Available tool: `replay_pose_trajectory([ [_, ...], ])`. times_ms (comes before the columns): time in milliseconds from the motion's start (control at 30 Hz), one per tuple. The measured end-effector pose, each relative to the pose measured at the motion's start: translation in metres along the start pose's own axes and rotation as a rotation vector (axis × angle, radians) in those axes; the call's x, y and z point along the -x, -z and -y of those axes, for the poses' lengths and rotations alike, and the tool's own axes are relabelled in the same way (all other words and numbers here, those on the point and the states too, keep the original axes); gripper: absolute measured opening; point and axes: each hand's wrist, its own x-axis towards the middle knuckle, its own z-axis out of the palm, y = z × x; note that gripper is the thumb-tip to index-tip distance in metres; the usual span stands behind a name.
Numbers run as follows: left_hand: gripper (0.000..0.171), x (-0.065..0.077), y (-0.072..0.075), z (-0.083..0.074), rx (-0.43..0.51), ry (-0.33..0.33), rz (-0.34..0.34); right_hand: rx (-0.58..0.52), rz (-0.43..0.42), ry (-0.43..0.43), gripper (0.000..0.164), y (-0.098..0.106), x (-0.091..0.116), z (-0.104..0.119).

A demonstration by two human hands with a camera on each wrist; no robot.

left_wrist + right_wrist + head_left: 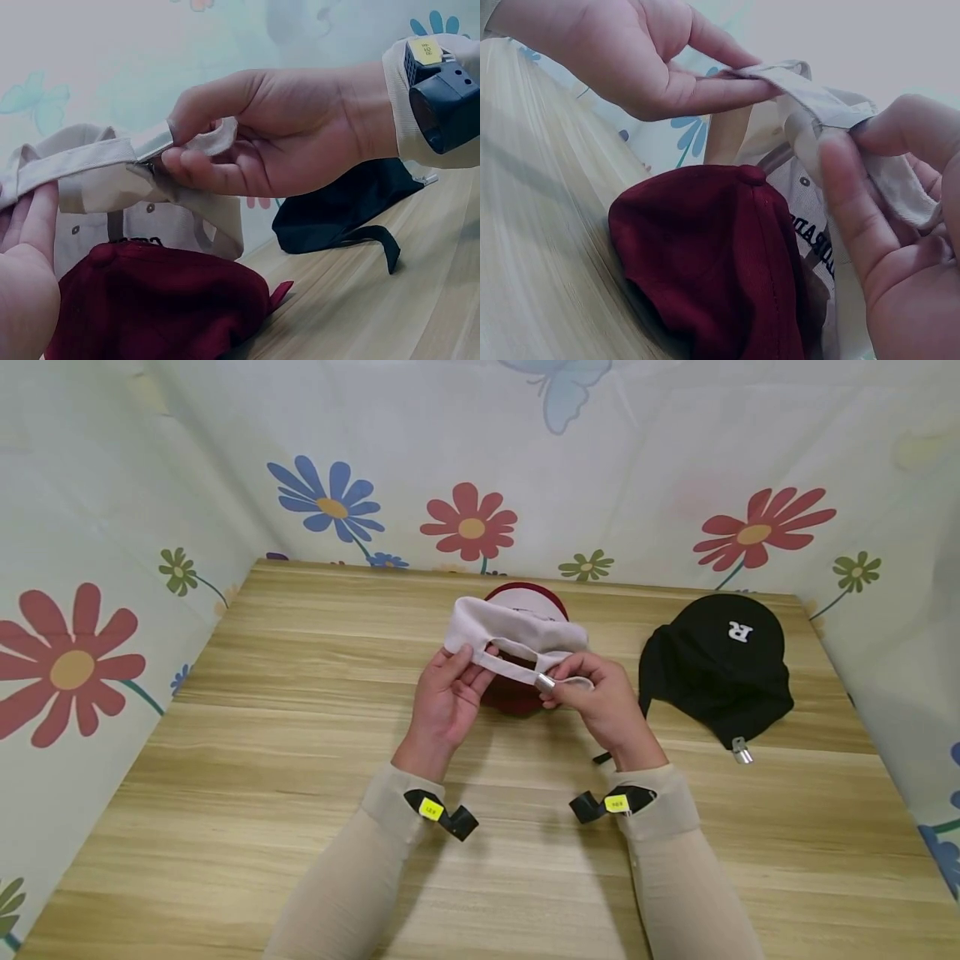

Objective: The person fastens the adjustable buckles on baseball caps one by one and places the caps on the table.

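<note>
In the head view both hands hold a beige cap [517,631] up over the middle of the wooden worktop [300,760]; the left hand [446,697] has its fingers curled on the cap's back strap [510,670] at the left end, while the right hand [600,697] pinches the strap at its metal buckle [546,682]; a dark red cap [517,697] lies on the worktop directly beneath, and a black cap [716,668] with a white letter rests well apart to the right, its own small buckle at the near edge.

From the left wrist, the right hand [292,142] nips the buckle [154,141] between thumb and forefinger, the loose strap end looped over the thumb; the left fingers [34,217] lie fairly straight under the strap; the red cap [157,307] sits below.

From the right wrist, the left hand [652,64] pinches the strap [795,82] between thumb and fingers; the right fingers [855,210] curl round the strap's other end; the red cap [720,255] rests on the worktop beneath the beige cap [810,225].
</note>
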Motion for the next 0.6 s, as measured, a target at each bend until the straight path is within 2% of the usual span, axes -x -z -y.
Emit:
replay_pose_trajectory([
  [133,0.022,0.0001,-0.0001,0.0011,0.02,-0.011,-0.003,-0.011,-0.008,0.0,0.017,0.0003,0.0011,0.0026],
  [267,0.02,-0.0014,-0.0001,0.002,0.027,-0.024,-0.043,-0.034,-0.005,0.005,0.018,0.0002,0.0016,0.0034],
  [500,0.025,-0.0017,0.0002,0.001,-0.008,-0.034,-0.075,-0.115,0.001,0.043,0.023,-0.002,0.0005,0.0021],
  [600,0.024,-0.0025,0.0002,0.0006,-0.021,-0.046,-0.101,-0.118,-0.004,0.044,0.025,-0.0021,0.0002,0.0016],
])
